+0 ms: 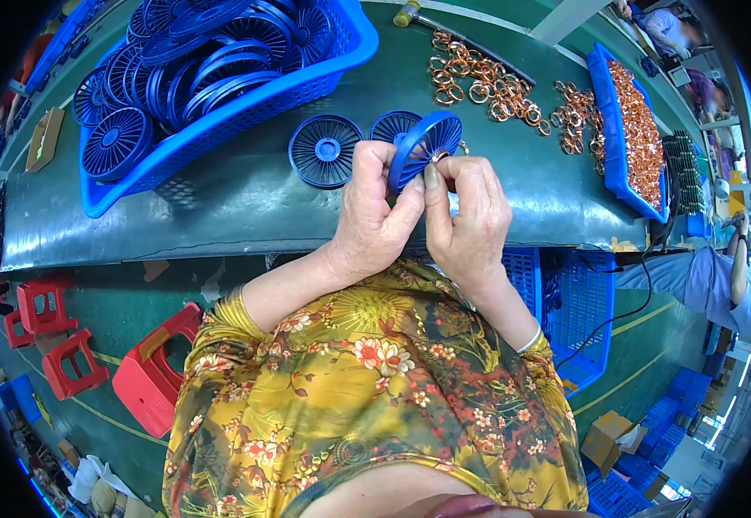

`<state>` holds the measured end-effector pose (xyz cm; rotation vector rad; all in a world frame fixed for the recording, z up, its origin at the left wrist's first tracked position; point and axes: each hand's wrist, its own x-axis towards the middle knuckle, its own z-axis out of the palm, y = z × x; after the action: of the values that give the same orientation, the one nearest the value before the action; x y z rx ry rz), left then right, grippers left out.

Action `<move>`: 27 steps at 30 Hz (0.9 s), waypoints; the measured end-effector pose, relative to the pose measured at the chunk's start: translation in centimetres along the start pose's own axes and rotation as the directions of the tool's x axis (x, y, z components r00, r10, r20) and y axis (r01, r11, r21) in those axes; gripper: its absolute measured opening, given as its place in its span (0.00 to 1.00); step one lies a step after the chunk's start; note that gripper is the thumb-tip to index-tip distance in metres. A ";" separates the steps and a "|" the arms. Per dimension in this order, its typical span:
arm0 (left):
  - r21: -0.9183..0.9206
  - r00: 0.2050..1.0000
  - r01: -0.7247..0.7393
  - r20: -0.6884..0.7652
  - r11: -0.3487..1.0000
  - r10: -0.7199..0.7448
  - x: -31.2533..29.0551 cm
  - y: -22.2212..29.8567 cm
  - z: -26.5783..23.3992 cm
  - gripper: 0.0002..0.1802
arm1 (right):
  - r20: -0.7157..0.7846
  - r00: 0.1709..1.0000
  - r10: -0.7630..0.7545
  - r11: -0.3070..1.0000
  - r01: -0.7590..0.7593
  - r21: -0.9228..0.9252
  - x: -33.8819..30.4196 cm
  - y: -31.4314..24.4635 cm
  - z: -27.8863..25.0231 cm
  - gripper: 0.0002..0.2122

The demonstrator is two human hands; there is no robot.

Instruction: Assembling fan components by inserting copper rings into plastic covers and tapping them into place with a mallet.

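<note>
Above the table's near edge I hold a blue round plastic fan grille (428,148), tilted up on its side. My left hand (373,207) grips its rim between thumb and fingers. My right hand (470,211) pinches at the grille's centre, where a small copper-coloured ring (438,156) partly shows between the fingertips. Flat on the green table, left of my hands, lies another blue grille (326,150). A further grille (390,126) lies behind the held one and is partly hidden by it. Loose copper-coloured rings (487,82) are spread beyond my right hand.
A blue basket (237,112) heaped with grilles stands at the far left. A hammer (462,39) lies at the back. On the right is a blue tray (614,164) full of copper rings. Red stools (155,371) stand at lower left, a blue crate (584,319) below the table. Another person (708,281) is at the right.
</note>
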<state>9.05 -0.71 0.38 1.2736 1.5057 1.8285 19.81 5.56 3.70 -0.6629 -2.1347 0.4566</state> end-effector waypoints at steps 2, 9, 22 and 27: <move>-0.073 0.998 -0.063 -0.011 0.995 0.062 -0.1 -0.7 0.2 0.15 | -0.059 0.998 0.025 1.000 -0.025 -0.006 -0.4 -0.1 0.5 0.07; -0.581 0.972 0.235 0.142 0.779 -0.187 0.7 2.6 -0.9 0.25 | -0.064 0.969 -0.240 0.945 0.218 -0.244 0.2 0.2 -0.5 0.13; 0.048 0.948 -0.166 0.282 0.985 0.146 -0.8 1.4 -2.2 0.22 | 0.295 0.917 0.269 0.481 -0.394 0.783 -3.4 1.7 -1.8 0.26; 0.022 0.907 -0.256 0.352 0.966 0.232 -1.3 1.0 -1.3 0.21 | 0.289 0.912 0.291 0.608 -0.410 0.680 -5.0 2.8 -3.4 0.21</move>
<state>8.78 -2.74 0.88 1.7816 1.2688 1.5934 25.92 5.08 1.14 -0.5713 -1.7052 1.5378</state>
